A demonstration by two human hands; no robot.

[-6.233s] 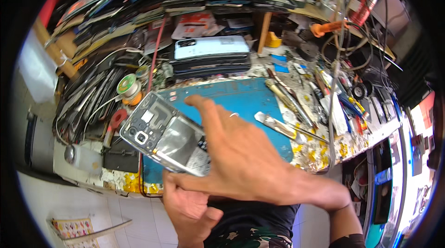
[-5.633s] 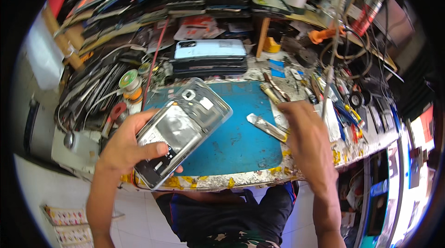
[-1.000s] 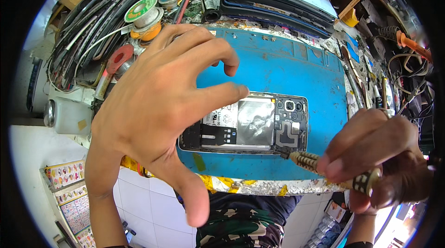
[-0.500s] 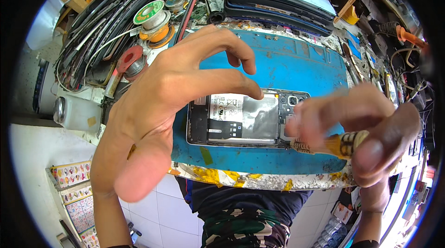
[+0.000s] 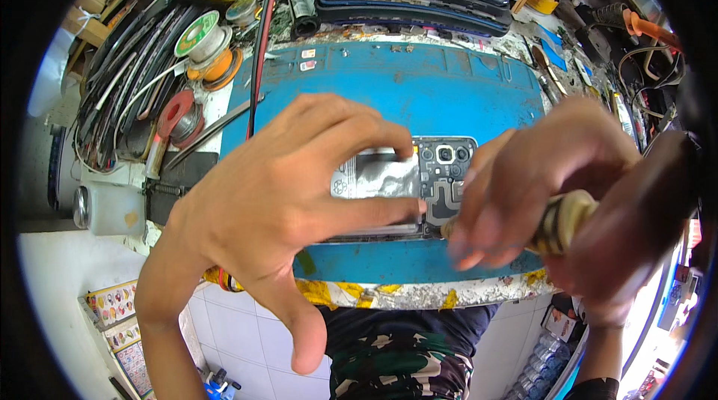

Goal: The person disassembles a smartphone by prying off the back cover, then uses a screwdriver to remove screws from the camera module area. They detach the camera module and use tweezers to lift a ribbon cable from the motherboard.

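Steadying the opened phone (image 5: 419, 183) near the tabletop's front edge.
My left hand (image 5: 292, 198), fingers spread, now presses it down; my right hand (image 5: 568, 205), closed round the screwdriver (image 5: 557, 222), has brought its tip to the camera end.

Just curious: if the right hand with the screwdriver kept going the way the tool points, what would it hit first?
Most likely the opened phone: the right hand aims its screwdriver left at the board beneath the camera lenses, though blur hides the tip.
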